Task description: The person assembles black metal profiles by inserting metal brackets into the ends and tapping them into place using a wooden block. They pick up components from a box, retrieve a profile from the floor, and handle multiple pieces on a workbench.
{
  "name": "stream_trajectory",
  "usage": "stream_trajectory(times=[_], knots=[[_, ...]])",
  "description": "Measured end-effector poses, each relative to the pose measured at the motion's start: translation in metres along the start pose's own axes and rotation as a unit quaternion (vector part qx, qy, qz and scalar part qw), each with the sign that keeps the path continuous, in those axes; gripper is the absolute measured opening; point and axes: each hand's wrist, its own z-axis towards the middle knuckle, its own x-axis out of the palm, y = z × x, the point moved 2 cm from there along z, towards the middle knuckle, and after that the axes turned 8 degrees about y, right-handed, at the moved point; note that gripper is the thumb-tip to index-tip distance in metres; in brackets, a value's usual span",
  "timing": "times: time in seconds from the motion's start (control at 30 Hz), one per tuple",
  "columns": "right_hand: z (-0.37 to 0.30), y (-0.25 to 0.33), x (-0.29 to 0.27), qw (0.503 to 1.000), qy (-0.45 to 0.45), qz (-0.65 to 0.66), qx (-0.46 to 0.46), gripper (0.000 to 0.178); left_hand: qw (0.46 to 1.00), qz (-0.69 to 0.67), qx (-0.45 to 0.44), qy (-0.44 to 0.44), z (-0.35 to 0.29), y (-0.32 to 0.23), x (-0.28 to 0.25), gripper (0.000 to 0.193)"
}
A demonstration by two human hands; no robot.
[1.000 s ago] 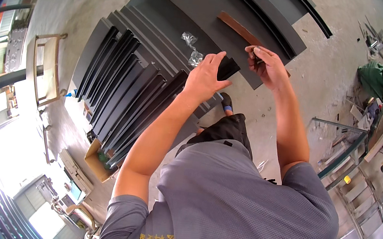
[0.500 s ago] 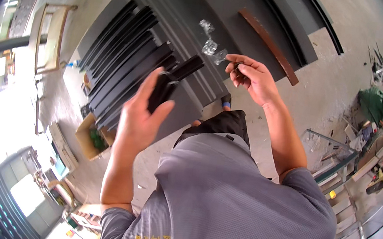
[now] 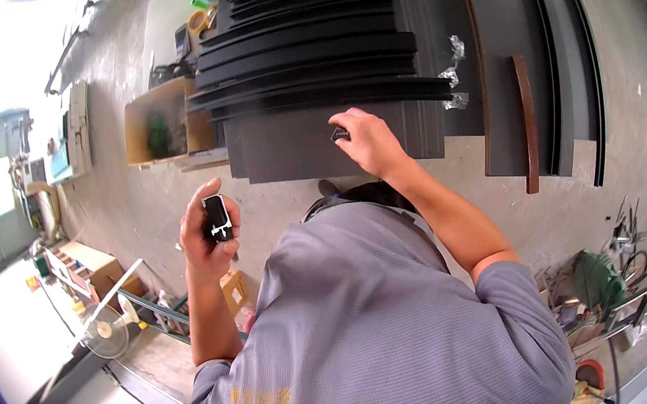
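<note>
showing its cut end up at my camera, the profile (image 3: 216,214) sits in the left hand (image 3: 198,244), black-walled with a pale rim, low and to the left of everything else i am watching. the left fingers are clamped on it, thumb along one side and fingers along the other. its long axis seems to point mostly toward my view, so i cannot tell how far it runs on behind the palm. the left hand is plainly the nearer one; the right hand (image 3: 371,143) is well apart, up and to the right, its fingers pinched together on a small dark piece (image 3: 340,133). that piece is on the hand's left side, so by my judgement the gap turns on a diagonal, with the profile down-left from the right fingertips. behind the piece lies the grey panel (image 3: 289,152); i cannot tell whether they touch. farther up, the black bars (image 3: 311,51) run roughly sideways across the stack, with the carton (image 3: 139,122) at their left and the brown strip (image 3: 526,123) over to the right.
</note>
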Motion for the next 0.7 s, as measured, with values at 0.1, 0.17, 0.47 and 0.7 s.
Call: stream_trajectory(times=[0.1, 0.17, 0.47, 0.7], knots=[[0.000, 0.011, 0.003, 0.999, -0.039, -0.021, -0.009, 0.047, 0.998, -0.033, 0.048, -0.017, -0.019, 0.026, -0.012, 0.095], [-0.004, 0.018, 0.001, 0.997, -0.055, -0.046, -0.001, 0.055, 0.995, -0.059, 0.066, -0.033, -0.030, 0.039, -0.016, 0.094], [-0.004, 0.043, 0.039, 0.983, -0.073, -0.161, 0.051, 0.030, 0.986, -0.120, 0.095, -0.068, -0.065, 0.077, -0.041, 0.092], [0.007, 0.037, 0.050, 0.973, -0.071, -0.215, 0.046, 0.012, 0.982, -0.127, 0.121, -0.069, -0.075, 0.092, -0.063, 0.090]])
